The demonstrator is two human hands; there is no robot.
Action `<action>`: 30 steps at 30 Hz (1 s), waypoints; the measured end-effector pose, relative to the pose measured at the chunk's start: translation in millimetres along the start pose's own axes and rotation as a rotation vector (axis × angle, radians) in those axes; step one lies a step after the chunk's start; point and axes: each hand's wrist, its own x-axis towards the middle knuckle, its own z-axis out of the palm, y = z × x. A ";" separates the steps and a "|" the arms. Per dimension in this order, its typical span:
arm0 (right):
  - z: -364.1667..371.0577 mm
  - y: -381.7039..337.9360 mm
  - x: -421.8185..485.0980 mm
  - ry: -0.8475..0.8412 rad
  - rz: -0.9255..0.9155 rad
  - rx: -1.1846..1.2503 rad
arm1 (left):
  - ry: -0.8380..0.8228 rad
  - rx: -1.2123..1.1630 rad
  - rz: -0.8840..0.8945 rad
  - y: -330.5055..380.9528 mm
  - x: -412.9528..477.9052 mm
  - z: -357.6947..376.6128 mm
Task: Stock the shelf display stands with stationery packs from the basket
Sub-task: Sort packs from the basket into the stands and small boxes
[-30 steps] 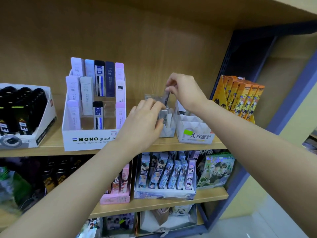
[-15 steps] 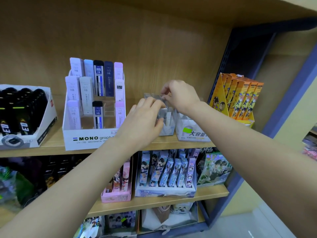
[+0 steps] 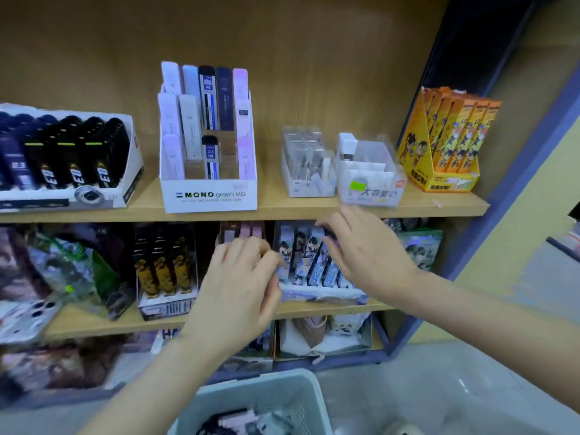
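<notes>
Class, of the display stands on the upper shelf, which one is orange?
The orange stand at the far right, printed with cartoon figures on its side; the others are white or clear.

Both hands hover before the lower shelf [image 3: 94, 321], left hand [image 3: 238, 287] and right hand [image 3: 367, 259] loosely curled, seemingly empty; above them sits a clear display stand [image 3: 309, 164], below a grey basket [image 3: 260, 394] holding packs [image 3: 232, 422]

Left hand [image 3: 238, 284] and right hand [image 3: 367, 255] are held out side by side, palms down, fingers loosely curled.
</notes>
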 end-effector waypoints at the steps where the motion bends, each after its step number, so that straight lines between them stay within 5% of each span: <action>1: 8.8 -8.5 -13.9 -0.040 -0.021 -0.004 | -0.053 -0.001 -0.014 -2.8 -16.9 5.5; 6: 68.9 -45.7 -82.4 -0.249 -0.097 -0.002 | -0.306 0.027 -0.191 -26.7 -106.8 41.0; 12: 146.5 -98.0 -157.4 -0.876 0.003 0.265 | -0.552 0.050 -0.470 -57.0 -208.8 84.5; 16: 190.5 -134.0 -200.7 -1.149 0.080 0.584 | -0.656 -0.050 -0.773 -69.5 -257.2 108.3; 20: 229.4 -170.2 -229.7 -1.248 0.320 0.835 | -0.667 -0.171 -0.962 -66.7 -278.7 129.9; 25: 264.9 -209.1 -253.3 -1.437 0.412 0.860 | -0.642 -0.266 -1.128 -54.8 -287.3 146.3; 30: 283.6 -226.7 -254.3 -1.359 0.413 0.792 | -0.555 -0.282 -1.183 -48.3 -288.0 151.8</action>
